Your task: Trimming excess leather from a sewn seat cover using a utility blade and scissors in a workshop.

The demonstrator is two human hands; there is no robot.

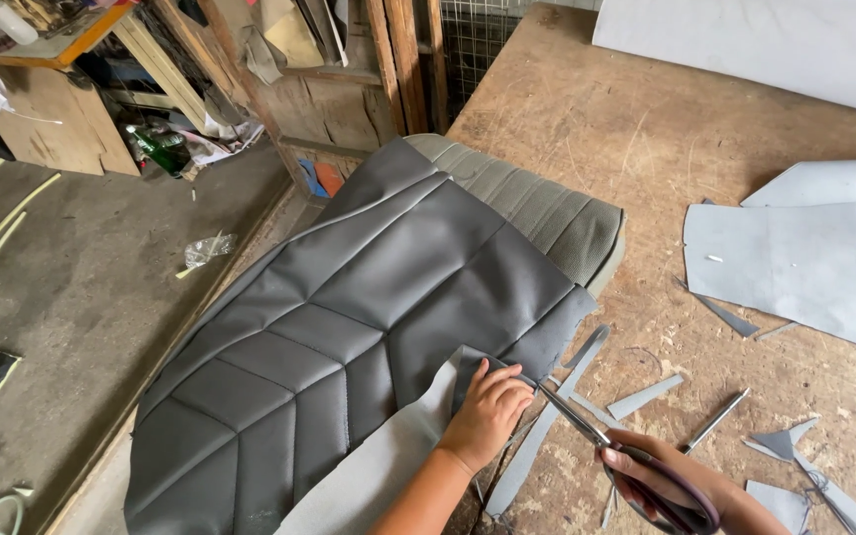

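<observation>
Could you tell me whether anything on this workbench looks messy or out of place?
Grey offcuts lie scattered over the wooden bench around the scissors, and a pen sits loose among them. Nothing looks damaged.

A dark grey quilted leatherette seat cover (349, 327) lies spread over the edge of a worn wooden worktable (626, 119), partly covering a ribbed grey-green cushion (557, 213). The left hand (487, 411) presses flat on the cover's lower edge, where pale grey backing fabric (378, 466) shows beneath. The right hand (666, 485) grips dark-handled metal scissors (587, 421), blades pointing at the edge just beside the left fingertips. Cut grey strips (547, 426) and offcuts lie around (a metal pen (715, 420) among them), with flat pale grey cut sheets (795, 272) farther right.
</observation>
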